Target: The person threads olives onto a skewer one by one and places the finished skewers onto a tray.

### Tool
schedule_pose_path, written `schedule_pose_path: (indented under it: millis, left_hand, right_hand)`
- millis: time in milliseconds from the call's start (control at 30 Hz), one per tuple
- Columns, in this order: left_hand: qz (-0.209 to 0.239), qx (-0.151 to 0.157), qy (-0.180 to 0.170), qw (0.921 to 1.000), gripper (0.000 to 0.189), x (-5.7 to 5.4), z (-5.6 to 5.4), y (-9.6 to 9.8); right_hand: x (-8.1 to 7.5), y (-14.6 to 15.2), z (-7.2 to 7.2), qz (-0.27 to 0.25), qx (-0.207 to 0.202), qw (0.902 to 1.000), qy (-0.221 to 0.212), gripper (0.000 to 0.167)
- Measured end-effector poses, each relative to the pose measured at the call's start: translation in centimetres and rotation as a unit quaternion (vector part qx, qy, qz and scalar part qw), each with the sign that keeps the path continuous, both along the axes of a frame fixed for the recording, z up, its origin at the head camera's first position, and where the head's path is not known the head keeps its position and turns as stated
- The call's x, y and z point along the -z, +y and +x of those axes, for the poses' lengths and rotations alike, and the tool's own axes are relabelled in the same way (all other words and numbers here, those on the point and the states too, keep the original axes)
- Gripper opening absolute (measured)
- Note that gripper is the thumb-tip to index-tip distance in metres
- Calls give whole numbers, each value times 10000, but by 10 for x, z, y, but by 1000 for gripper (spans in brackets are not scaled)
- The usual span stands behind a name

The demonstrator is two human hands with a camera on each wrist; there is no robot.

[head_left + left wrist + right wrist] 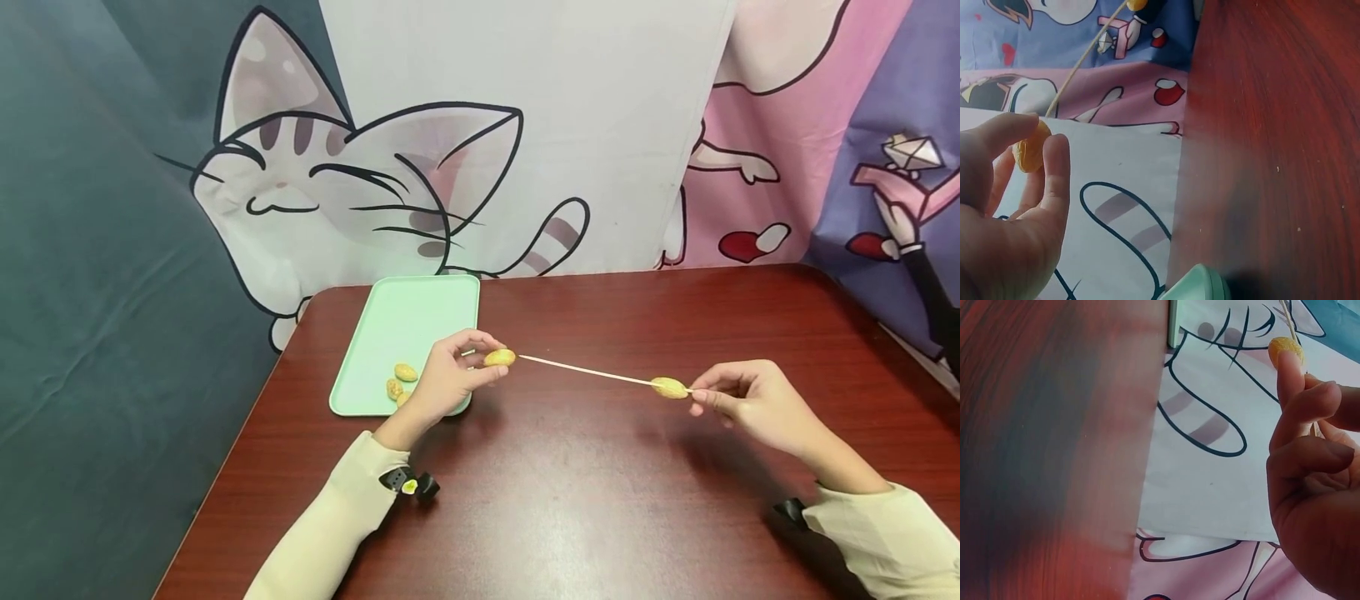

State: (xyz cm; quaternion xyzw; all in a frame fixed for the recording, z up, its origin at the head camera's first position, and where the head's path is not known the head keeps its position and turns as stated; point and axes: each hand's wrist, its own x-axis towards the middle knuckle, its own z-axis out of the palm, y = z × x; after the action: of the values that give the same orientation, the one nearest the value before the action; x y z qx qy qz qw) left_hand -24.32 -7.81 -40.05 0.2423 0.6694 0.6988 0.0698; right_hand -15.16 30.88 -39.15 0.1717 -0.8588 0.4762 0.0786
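My left hand [453, 371] pinches a small yellow oval piece [500, 357], perhaps a fruit, between thumb and fingers. The tip of a thin pale wooden skewer [585, 369] points right at that piece. Near the skewer's other end a second yellow oval piece [670, 388] is threaded on it, just ahead of the fingertips of my right hand [761, 408], which pinches the stick. In the left wrist view, the held piece [1034, 150] sits between the fingertips. The right wrist view shows the threaded piece [1282, 349] above the curled fingers.
A pale green tray [423, 312] lies at the back left of the dark red wooden table [570, 500], under and behind my left hand. Several yellow oval pieces [406, 372] rest on its near part. A cartoon-printed cloth [615, 125] hangs behind the table.
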Motion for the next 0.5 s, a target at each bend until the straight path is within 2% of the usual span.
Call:
schedule_pose_path:
  millis: [200,500]
  left_hand:
    - [-130,-6,253,9996,29,2,-1,2]
    - [4,181,345,9992,27,4,-1,3]
  right_hand:
    - [-3,2,2,25,-31,10000,15,19]
    - [-5,2,1,99,-59,9999,6,21]
